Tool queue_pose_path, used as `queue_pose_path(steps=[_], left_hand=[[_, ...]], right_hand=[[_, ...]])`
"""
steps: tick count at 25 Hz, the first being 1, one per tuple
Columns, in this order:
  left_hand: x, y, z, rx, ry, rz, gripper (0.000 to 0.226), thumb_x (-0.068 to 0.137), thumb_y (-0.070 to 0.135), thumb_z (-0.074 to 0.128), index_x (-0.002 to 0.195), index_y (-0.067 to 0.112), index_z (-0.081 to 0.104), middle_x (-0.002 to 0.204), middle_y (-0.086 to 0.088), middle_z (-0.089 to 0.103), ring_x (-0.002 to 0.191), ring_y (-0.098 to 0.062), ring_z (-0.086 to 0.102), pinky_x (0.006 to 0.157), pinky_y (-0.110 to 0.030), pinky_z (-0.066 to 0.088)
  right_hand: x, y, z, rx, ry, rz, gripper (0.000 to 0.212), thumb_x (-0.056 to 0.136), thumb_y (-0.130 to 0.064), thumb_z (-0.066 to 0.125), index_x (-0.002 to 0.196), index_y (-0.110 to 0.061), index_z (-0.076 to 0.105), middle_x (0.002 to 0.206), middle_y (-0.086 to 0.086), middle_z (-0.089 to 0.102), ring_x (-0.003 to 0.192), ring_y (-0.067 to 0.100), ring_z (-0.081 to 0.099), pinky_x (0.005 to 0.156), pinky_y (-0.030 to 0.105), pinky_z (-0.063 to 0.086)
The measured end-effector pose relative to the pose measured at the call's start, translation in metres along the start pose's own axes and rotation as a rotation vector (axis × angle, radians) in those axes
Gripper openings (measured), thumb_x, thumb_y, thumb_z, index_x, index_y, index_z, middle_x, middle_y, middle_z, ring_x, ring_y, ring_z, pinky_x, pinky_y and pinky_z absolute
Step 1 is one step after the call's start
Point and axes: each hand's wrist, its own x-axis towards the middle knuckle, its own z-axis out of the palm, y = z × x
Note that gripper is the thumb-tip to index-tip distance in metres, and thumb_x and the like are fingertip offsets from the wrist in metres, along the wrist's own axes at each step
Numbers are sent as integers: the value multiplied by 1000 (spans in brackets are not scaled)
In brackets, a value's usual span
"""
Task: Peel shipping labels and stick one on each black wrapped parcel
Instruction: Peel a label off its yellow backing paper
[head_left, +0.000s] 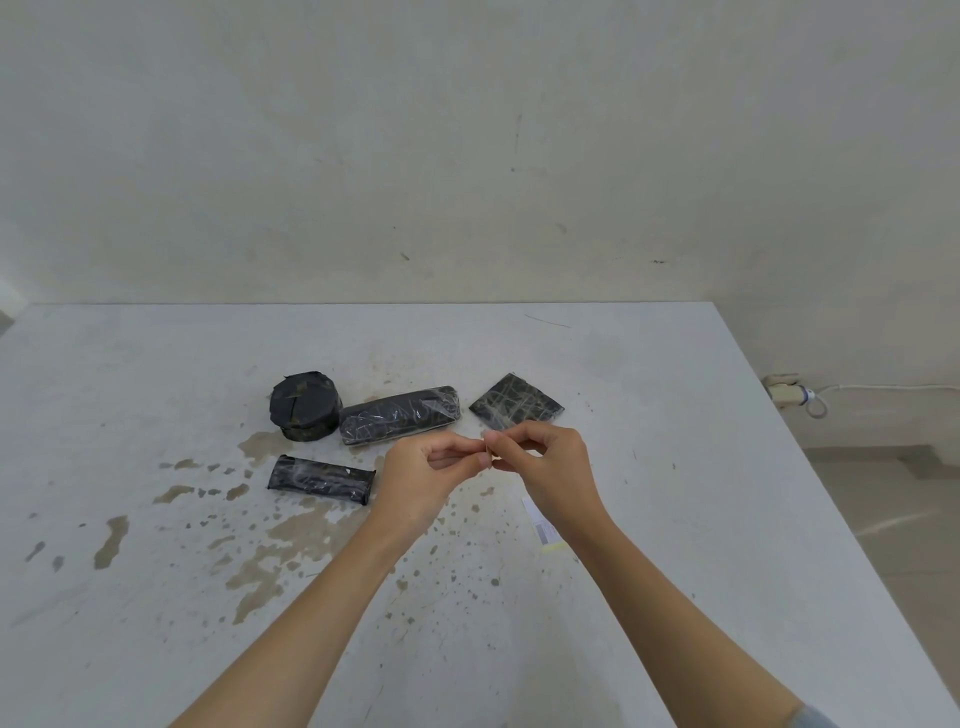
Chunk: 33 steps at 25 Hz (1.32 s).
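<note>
One tiny pale scrap (487, 451), too small to identify, is pinched between the thumb & forefinger tips of left hand (431, 467) and right hand (545, 460); both hands meet above the tabletop, fingers curled. White printed label strip (540, 526) w/ yellow backing edge lies flat by the right wrist, print unreadable. Behind the hands: flat square black parcel (517, 402), glossy clear tape criss-crossed; long black parcel (400, 414), shiny wrap; squat round black parcel (306, 405), matte tape, just beside it. Small oblong black parcel (321, 479) sits nearer, apart. Pale grey tabletop (156, 395), chipped w/ brown patches. White power strip (787, 395) w/ cable on the floor, far right.
</note>
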Motion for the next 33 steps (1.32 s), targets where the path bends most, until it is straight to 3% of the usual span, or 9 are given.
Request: queue_pose_path(steps=[12, 15, 18, 20, 26, 33], left_hand=[[-4, 15, -8, -13, 14, 39, 11, 79, 7, 71, 87, 11, 76, 83, -4, 76, 81, -16, 72, 77, -22, 56], [-2, 23, -8, -8, 26, 73, 10, 78, 8, 72, 87, 11, 76, 81, -3, 76, 80, -14, 72, 77, -21, 56], [4, 33, -9, 22, 27, 118, 9, 78, 9, 72, 85, 14, 76, 78, 1, 76, 78, -11, 72, 77, -19, 56], [8, 39, -10, 39, 25, 142, 10, 79, 8, 72, 83, 16, 76, 77, 4, 76, 78, -10, 72, 77, -19, 56], [20, 56, -24, 114, 42, 207, 7, 79, 10, 72, 84, 12, 76, 76, 4, 76, 75, -7, 72, 73, -15, 54], [40, 76, -57, 102, 39, 206, 7, 79, 13, 72, 81, 18, 76, 78, 2, 76, 77, -12, 73, 77, -22, 55]], right_hand=[[1, -13, 2, 52, -17, -51, 14, 86, -16, 66, 78, -7, 74, 73, 6, 71, 79, 23, 68, 80, 42, 58], [5, -21, 1, 60, -26, -104, 15, 86, -17, 66, 77, -7, 73, 73, 6, 71, 77, 20, 69, 76, 33, 58], [9, -30, 0, 92, -11, -115, 19, 85, -20, 67, 74, -5, 71, 68, 3, 70, 68, 11, 65, 64, 17, 49], [14, -34, 0, 102, 2, -116, 19, 85, -20, 68, 75, -4, 71, 71, 6, 71, 72, 16, 67, 67, 20, 50], [30, -52, 8, 121, -2, -114, 20, 83, -24, 70, 75, -6, 71, 78, 13, 73, 83, 29, 69, 86, 47, 55], [50, -78, 33, 157, -5, -185, 21, 85, -18, 68, 80, 2, 70, 79, 17, 71, 81, 29, 68, 80, 37, 58]])
